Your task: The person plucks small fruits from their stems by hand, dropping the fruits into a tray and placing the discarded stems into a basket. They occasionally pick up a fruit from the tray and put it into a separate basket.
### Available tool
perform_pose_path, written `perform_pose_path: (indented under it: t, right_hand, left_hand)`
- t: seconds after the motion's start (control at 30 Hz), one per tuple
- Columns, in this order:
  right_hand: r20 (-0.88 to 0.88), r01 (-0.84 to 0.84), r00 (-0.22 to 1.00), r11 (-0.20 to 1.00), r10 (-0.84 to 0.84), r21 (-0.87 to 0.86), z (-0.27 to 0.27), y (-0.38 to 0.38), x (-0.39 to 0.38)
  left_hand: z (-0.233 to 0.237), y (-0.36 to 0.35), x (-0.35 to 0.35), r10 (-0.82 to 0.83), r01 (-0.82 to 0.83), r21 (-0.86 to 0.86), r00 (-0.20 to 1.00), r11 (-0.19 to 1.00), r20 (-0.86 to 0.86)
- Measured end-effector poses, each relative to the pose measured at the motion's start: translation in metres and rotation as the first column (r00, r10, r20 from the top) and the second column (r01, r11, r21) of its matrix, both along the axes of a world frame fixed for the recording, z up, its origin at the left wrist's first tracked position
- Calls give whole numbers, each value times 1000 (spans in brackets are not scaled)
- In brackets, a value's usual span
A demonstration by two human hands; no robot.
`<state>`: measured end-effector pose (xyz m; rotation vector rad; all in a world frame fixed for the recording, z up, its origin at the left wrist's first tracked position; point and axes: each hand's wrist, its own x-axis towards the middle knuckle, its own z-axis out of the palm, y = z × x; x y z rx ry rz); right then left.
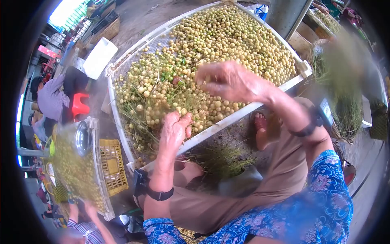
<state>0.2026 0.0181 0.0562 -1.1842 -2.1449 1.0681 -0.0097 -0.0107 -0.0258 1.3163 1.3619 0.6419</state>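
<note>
A large white mesh tray (239, 109) holds a heap of small round yellow-tan fruits (239, 36). Thin green stalks (134, 95) and some leaves lie among the fruits on the tray's left side. At the near-left part of the heap, my left hand (174, 128) has its fingers bent together round a sprig of fruit, with pale fruits showing at the fingertips. My right hand (229, 79) hovers over the middle of the heap with fingers curled. Motion blurs it, and whatever it may hold does not show.
Bare stalks (221, 158) lie on the floor below the tray by my feet. To the left stand another fruit tray (77, 171) with a metal bowl (83, 138), a yellow crate (113, 166) and a red stool (80, 104). Another person's hands (89, 209) reach into that tray. A post (286, 16) rises behind.
</note>
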Motion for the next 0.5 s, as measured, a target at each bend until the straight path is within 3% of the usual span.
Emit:
perform_pose_path:
  t: [0.03, 0.07, 0.13, 0.17, 0.27, 0.4, 0.47, 0.5]
  right_hand:
    - [113, 60, 988, 944, -101, 325, -15, 15, 7]
    - [180, 73, 956, 780, -232, 621, -25, 25, 8]
    - [170, 23, 961, 678, -218, 735, -36, 26, 3]
    - [134, -18, 988, 803, -77, 595, -22, 10, -5]
    - [66, -186, 982, 912, 174, 365, -29, -11, -25]
    - [-58, -178, 973, 886, 223, 428, -53, -7, -29]
    - [-61, -205, 970, 925, 236, 321, -47, -4, -26]
    - [14, -219, 974, 930, 225, 294, -43, -6, -23]
  left_hand:
    - [-1, -1, 2, -1, 0, 14, 999, 1000, 33]
    - [0, -3, 4, 3, -4, 18, 999, 1000, 37]
    - [3, -4, 7, -26, 26, -7, 1000, 1000, 0]
    - [3, -3, 8, -18, 19, -28, 1000, 999, 18]
    - [5, -1, 9, -62, 63, 14, 996, 998, -58]
    - [15, -10, 14, -77, 90, 113, 990, 990, -115]
    - [10, -12, 10, -138, 217, 316, 958, 924, -253]
    - [10, -14, 9, -133, 212, 317, 959, 924, -252]
